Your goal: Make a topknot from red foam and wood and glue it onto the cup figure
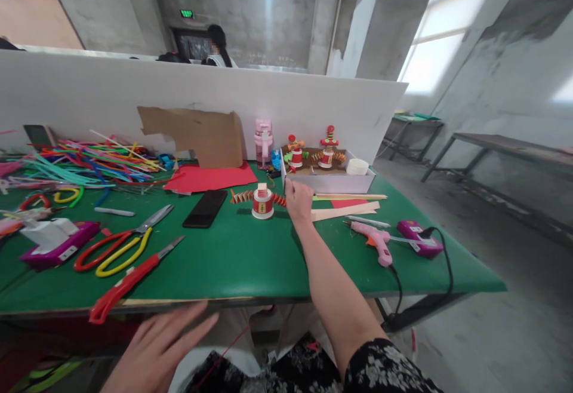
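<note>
My right hand [299, 199] is closed at the front left corner of a white box [329, 184]. Its fingertips face away, so what they grip, if anything, is hidden. Just left of it stands a red and white paper-cup figure [262, 203] with folded paper strips for arms and a small folded stack on top; one arm reaches close to the hand. My left hand [163, 345] hangs in front of the table's edge, fingers stretched out and holding nothing. Inside the box are two similar cup figures [328, 157] with heads and a stack of white cups [357, 167].
A pink glue gun [376, 239] and purple power strip [419, 239] lie at right. Pale paper strips [347, 210] lie before the box. Left are a black phone [205, 208], scissors [123, 248], a red-handled cutter [134, 279], red paper [210, 177] and pipe cleaners [98, 163].
</note>
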### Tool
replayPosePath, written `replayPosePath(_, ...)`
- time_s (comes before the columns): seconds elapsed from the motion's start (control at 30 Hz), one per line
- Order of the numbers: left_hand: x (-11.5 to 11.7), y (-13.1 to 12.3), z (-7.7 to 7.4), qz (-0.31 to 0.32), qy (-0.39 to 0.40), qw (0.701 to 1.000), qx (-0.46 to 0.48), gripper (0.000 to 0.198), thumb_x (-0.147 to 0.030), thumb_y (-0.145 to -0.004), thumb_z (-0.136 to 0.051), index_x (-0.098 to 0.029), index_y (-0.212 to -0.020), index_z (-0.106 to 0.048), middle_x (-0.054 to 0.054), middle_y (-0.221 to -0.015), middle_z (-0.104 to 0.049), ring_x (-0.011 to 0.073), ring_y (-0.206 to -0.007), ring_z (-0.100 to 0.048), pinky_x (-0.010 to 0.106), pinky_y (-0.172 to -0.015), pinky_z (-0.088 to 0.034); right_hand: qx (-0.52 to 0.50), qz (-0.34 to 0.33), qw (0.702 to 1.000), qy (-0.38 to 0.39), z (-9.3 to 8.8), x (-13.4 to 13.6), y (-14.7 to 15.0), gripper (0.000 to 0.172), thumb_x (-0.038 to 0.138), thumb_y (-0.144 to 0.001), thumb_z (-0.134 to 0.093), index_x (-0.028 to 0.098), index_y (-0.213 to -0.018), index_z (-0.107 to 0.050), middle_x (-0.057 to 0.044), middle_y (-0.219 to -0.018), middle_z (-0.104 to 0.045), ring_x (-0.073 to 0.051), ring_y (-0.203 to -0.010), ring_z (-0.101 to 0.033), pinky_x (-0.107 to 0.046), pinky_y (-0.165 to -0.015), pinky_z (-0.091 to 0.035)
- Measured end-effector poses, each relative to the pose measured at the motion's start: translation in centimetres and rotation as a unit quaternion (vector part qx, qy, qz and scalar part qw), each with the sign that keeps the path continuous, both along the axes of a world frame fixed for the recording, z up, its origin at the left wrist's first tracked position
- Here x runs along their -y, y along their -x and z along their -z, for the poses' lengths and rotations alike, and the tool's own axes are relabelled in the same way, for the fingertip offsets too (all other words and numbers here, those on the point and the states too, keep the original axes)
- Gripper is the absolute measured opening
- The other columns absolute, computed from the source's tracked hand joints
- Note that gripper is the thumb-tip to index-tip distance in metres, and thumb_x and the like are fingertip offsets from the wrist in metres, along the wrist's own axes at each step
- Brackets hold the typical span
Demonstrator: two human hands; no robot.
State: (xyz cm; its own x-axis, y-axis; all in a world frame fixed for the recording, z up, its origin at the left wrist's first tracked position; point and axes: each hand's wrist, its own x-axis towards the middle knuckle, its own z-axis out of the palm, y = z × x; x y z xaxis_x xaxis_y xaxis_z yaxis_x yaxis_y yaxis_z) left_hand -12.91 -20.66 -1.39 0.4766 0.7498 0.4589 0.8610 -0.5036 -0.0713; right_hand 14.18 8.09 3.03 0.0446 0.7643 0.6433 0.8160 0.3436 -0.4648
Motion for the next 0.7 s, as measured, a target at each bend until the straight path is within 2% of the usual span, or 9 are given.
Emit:
replayPosePath(0.07, -4.3, -1.5, -3.9, 0.034, -0.063, 0.996, 0.044, 0.063, -0.015, -0.081, -0.052, -0.039, -0.139, -0.056, 0.004, -0.133, -0.065, 0.0262, -0.114, -0.066, 0.039, -0.09, -0.056, 0.001, -0.019, 1.0, -0.021, 0.2, 0.0, 0.1, 0.035, 0.029, -0.102, -0.04, 0.02, -0.07, -0.051, -0.004, -0.071, -0.061, -0.017, -0.07, -0.053, -0.029, -0.069, -0.031)
replayPosePath(0.17, -11.9, -3.5, -8.3, 0.048, -0.175, 0.97, 0.161, 0.043, -0.018, -0.087, -0.057, -0.037, -0.125, -0.064, 0.001, -0.102, -0.076, 0.0237, -0.099, -0.068, 0.043, -0.097, -0.051, 0.016, -0.038, 0.998, -0.038, 0.5, -0.1, 0.3, 0.032, 0.026, -0.101, -0.04, 0.021, -0.07, -0.049, -0.002, -0.07, -0.058, -0.017, -0.069, -0.051, -0.029, -0.067, -0.03)
replayPosePath(0.2, -14.6, -4.0, -9.2, 0.042, -0.196, 0.96, 0.198, 0.038, -0.019, -0.088, -0.056, -0.036, -0.12, -0.067, 0.001, -0.1, -0.075, 0.0231, -0.096, -0.068, 0.043, -0.098, -0.05, 0.024, -0.043, 0.998, -0.041, 0.6, -0.1, 0.4, 0.033, 0.027, -0.101, -0.041, 0.021, -0.069, -0.047, -0.002, -0.068, -0.056, -0.017, -0.068, -0.05, -0.029, -0.067, -0.03)
replayPosePath(0.23, -17.2, -4.3, -9.8, 0.026, -0.197, 0.951, 0.235, 0.036, -0.018, -0.09, -0.054, -0.034, -0.119, -0.067, 0.003, -0.109, -0.073, 0.0232, -0.101, -0.067, 0.044, -0.101, -0.049, 0.03, -0.046, 0.997, -0.044, 0.7, -0.2, 0.4, 0.034, 0.027, -0.101, -0.042, 0.022, -0.067, -0.046, -0.001, -0.067, -0.055, -0.017, -0.068, -0.05, -0.029, -0.067, -0.03)
replayPosePath(0.33, -23.5, -5.2, -9.7, -0.018, -0.199, 0.927, 0.319, 0.045, -0.016, -0.09, -0.048, -0.031, -0.131, -0.06, 0.006, -0.142, -0.054, 0.0238, -0.124, -0.055, 0.046, -0.11, -0.042, 0.021, -0.053, 0.997, -0.051, 0.8, -0.2, 0.5, 0.032, 0.027, -0.1, -0.044, 0.022, -0.068, -0.046, -0.001, -0.065, -0.052, -0.017, -0.067, -0.049, -0.029, -0.067, -0.031)
replayPosePath(0.37, -25.0, -5.4, -9.2, -0.028, -0.203, 0.917, 0.343, 0.047, -0.017, -0.089, -0.048, -0.028, -0.134, -0.057, 0.008, -0.146, -0.048, 0.0245, -0.129, -0.051, 0.046, -0.111, -0.041, 0.011, -0.055, 0.997, -0.05, 0.9, -0.2, 0.6, 0.031, 0.026, -0.099, -0.044, 0.022, -0.069, -0.046, 0.0, -0.066, -0.052, -0.017, -0.067, -0.049, -0.029, -0.067, -0.032)
replayPosePath(0.43, -26.7, -5.7, -7.8, -0.043, -0.198, 0.903, 0.378, 0.045, -0.023, -0.091, -0.05, -0.023, -0.136, -0.055, 0.012, -0.145, -0.048, 0.0264, -0.132, -0.048, 0.046, -0.111, -0.042, -0.019, -0.064, 0.996, -0.052, 0.8, 0.0, 0.7, 0.027, 0.025, -0.098, -0.044, 0.022, -0.071, -0.048, 0.0, -0.067, -0.054, -0.017, -0.068, -0.05, -0.028, -0.068, -0.034)
replayPosePath(0.57, -27.0, -5.2, -5.5, -0.024, -0.144, 0.91, 0.389, 0.051, -0.043, -0.089, -0.06, -0.023, -0.135, -0.053, 0.014, -0.135, -0.056, 0.0276, -0.121, -0.057, 0.046, -0.103, -0.049, -0.116, -0.106, 0.985, -0.067, -0.2, 1.4, 1.3, 0.024, 0.031, -0.098, -0.042, 0.021, -0.079, -0.053, -0.003, -0.077, -0.059, -0.016, -0.074, -0.054, -0.027, -0.071, -0.041)
replayPosePath(0.7, -26.5, -4.3, -5.4, 0.03, -0.135, 0.922, 0.362, 0.063, -0.054, -0.085, -0.065, -0.024, -0.138, -0.05, 0.013, -0.134, -0.058, 0.0292, -0.124, -0.054, 0.046, -0.102, -0.049, -0.161, -0.168, 0.972, -0.004, -1.3, 3.2, 2.3, 0.034, 0.041, -0.099, -0.04, 0.021, -0.075, -0.056, -0.001, -0.074, -0.059, -0.014, -0.07, -0.055, -0.025, -0.07, -0.045)
